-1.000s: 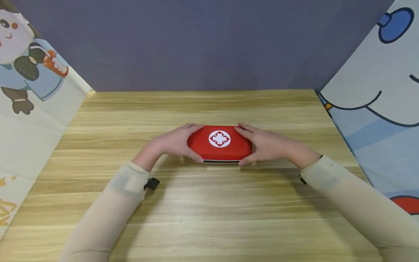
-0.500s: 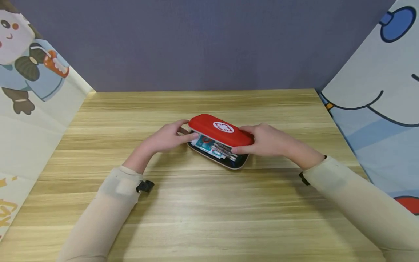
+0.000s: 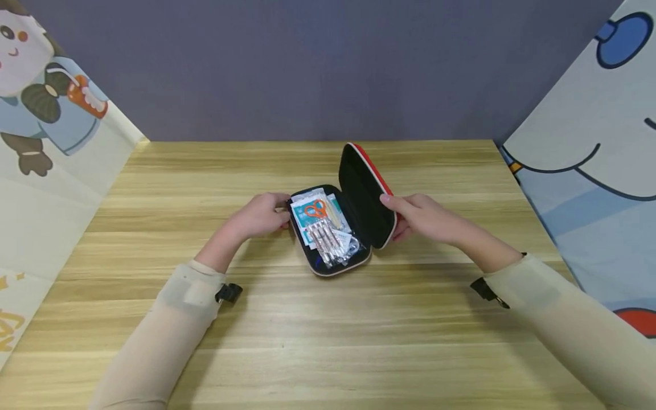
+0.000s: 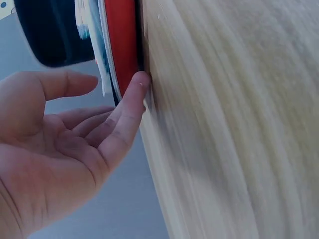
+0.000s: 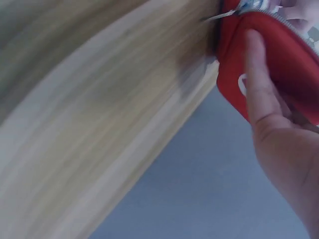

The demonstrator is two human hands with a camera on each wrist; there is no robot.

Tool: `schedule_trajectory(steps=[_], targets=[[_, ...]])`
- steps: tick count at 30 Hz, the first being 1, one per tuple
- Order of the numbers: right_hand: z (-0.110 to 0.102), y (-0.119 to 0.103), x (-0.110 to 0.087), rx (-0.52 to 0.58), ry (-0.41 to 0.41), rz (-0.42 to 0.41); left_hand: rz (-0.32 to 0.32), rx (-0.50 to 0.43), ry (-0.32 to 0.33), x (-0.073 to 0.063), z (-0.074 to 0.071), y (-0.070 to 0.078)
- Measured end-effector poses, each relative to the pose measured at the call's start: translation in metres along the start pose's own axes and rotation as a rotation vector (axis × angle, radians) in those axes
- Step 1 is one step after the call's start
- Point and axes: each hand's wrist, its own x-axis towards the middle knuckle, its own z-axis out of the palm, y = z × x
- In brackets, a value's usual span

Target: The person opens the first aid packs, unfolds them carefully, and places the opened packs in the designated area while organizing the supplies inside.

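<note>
R grip (image 3: 427, 219) pinches red case lid (image 3: 365, 196); wht emblem (image 5: 242, 84) part-hidden.

The head camera looks forward and down from the person's head, far enough to include the wooden table (image 3: 307, 341), the grey wall (image 3: 318, 68) behind and both sleeves (image 3: 161, 336). The left wrist camera is very near to the left hand (image 4: 65, 144), facing its palm, and the tabletop appears steeply tilted. The right wrist camera, also close, faces the right hand (image 5: 284, 134) and the outside of the red lid (image 5: 294, 59). Head and right wrist views share this lid.
</note>
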Motion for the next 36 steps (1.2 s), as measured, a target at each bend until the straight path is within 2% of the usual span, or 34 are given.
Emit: schedule_trajectory(steps=[2, 5, 8, 11, 16, 21, 26, 32, 36], targets=[[-0.002, 0.005, -0.002, 0.044, 0.026, -0.038, 0.003, 0.033, 0.005, -0.001, -0.001, 0.0], [-0.004, 0.011, -0.006, 0.039, 0.098, -0.073, -0.013, 0.059, -0.01, -0.003, -0.003, -0.001], [-0.005, 0.016, -0.009, -0.029, 0.17, -0.067, -0.036, 0.055, -0.031, -0.006, -0.007, -0.005], [-0.004, 0.023, -0.011, -0.13, 0.201, -0.056, -0.042, 0.046, -0.041, -0.01, -0.01, -0.011], [-0.002, 0.036, -0.012, -0.299, 0.188, -0.062, 0.025, 0.07, -0.084, -0.018, -0.012, -0.019], [0.0, 0.046, -0.011, -0.428, 0.172, -0.031, 0.106, 0.099, -0.144, -0.023, -0.012, -0.024], [0.001, 0.047, -0.008, -0.51, 0.147, -0.018, 0.133, 0.181, -0.196, -0.026, -0.013, -0.027], [0.004, 0.048, -0.004, -0.55, 0.126, -0.037, 0.138, 0.163, -0.239, -0.026, -0.011, -0.034], [0.003, 0.048, -0.002, -0.577, 0.083, 0.003, 0.14, 0.167, -0.239, -0.027, -0.012, -0.037]])
